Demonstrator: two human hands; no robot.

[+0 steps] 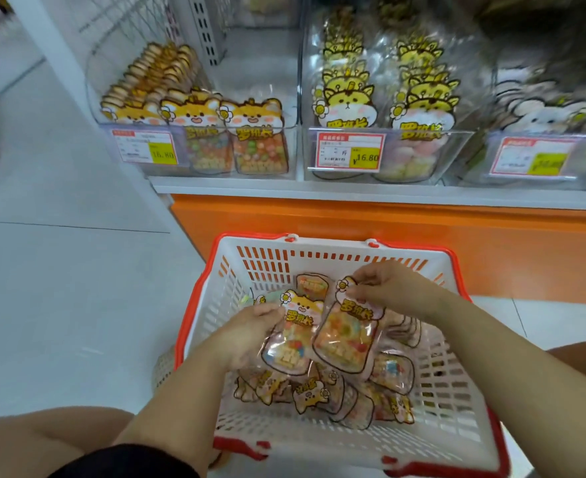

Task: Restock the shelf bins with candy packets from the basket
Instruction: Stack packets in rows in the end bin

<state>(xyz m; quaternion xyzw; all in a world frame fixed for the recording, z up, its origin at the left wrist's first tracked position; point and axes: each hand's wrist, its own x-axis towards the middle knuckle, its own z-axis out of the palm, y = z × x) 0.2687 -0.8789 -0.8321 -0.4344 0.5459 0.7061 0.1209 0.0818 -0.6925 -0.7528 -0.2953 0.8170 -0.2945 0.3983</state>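
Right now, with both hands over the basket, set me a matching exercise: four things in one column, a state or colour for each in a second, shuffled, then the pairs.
1. left hand
2. right hand
3. basket
4. left shelf bin

A. white with a red rim
B. pinches the top of the right packet
C. clear, with orange-faced packets standing inside
D. holds the left packet by its side

Pairs: 1-D, 2-B, 3-A, 4-C

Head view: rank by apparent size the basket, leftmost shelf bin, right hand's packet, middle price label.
1. basket, though nearness inflates it
2. leftmost shelf bin
3. packet in the right hand
4. middle price label
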